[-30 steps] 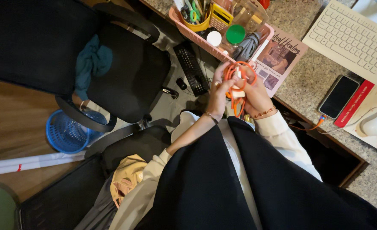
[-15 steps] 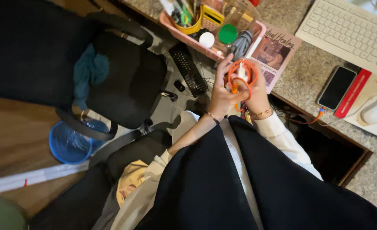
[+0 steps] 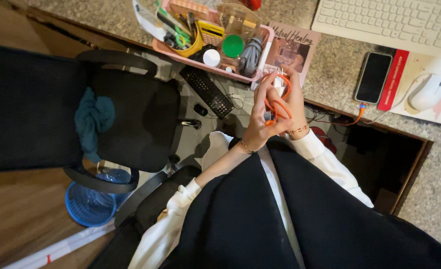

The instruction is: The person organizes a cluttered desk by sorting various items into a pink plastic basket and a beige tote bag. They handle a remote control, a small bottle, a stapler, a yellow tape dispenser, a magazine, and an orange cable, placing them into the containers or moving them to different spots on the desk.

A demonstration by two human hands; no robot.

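Note:
Both my hands are raised together in front of me, close to the edge of a granite desk (image 3: 330, 74). An orange cable (image 3: 279, 104) is looped between them, with a small white plug at its upper end. My left hand (image 3: 258, 117) wraps around the loops from the left, fingers curled. My right hand (image 3: 295, 102) holds the cable from the right, a thin bracelet on its wrist. A pink tray (image 3: 205, 56) full of stationery sits on the desk just beyond my hands.
A booklet (image 3: 292, 47) lies beside the tray. A phone (image 3: 373, 77), white keyboard (image 3: 395, 22) and white mouse (image 3: 427, 92) are on the right. A black office chair (image 3: 120, 119) with a teal cloth (image 3: 93, 119) stands left, a blue basket (image 3: 88, 204) on the floor.
My hands have lifted slightly and turned the orange cable, gathering its loops tighter. The view has shifted, bringing the desk and tray lower in the frame.

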